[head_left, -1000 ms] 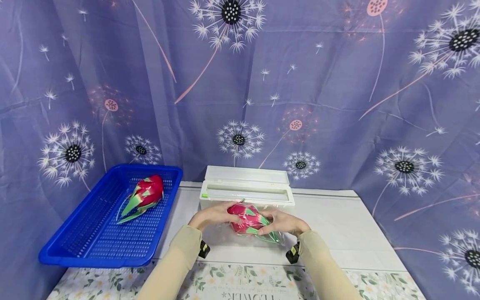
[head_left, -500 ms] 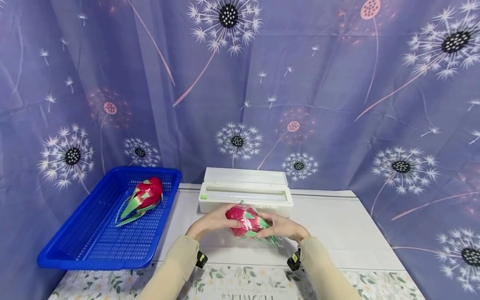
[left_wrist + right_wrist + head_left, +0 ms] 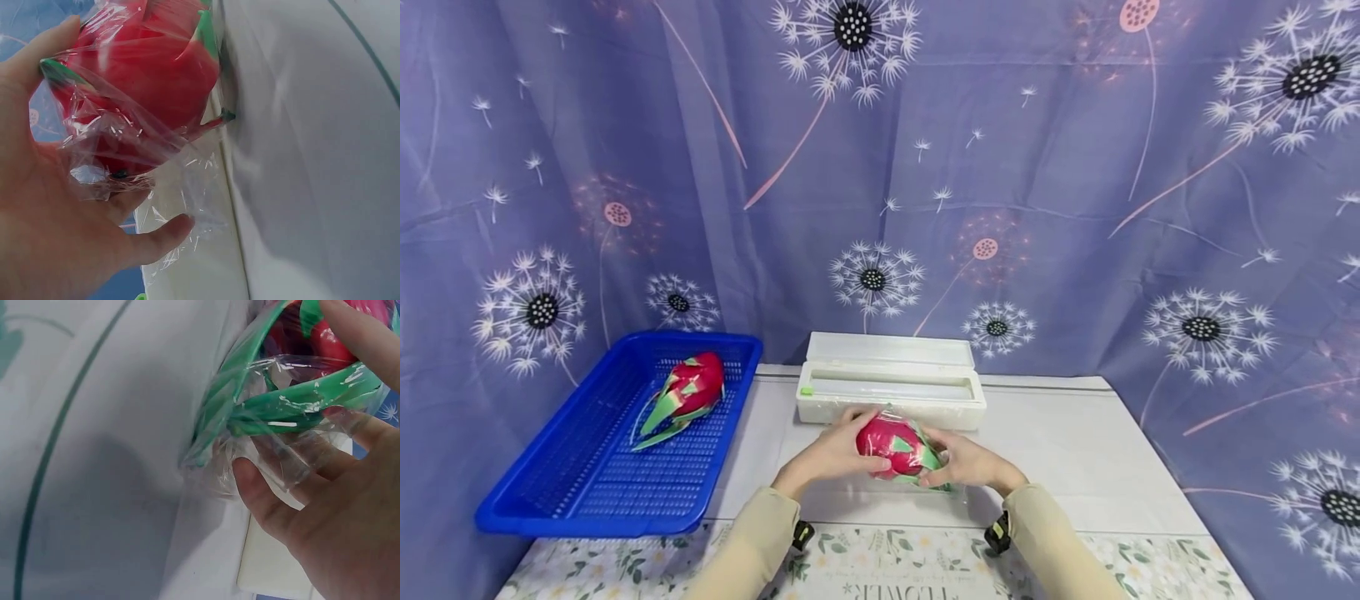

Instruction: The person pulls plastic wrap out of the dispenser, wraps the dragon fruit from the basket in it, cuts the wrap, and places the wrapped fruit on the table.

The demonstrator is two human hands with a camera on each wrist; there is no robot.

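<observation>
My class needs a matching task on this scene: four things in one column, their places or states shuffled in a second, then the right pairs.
Column 1
1. Blue rectangular plastic basket
2. White oblong box
3. Film-wrapped red-and-green dragon fruit
4. Purple dandelion-print cloth

Column 2
A. Held between the left hand and the right hand
B. Hanging at the back
C. Holding a second red-and-green fruit
D. Standing with its lid open

Pairs: 1-C, 2-D, 3-A, 4-B
</observation>
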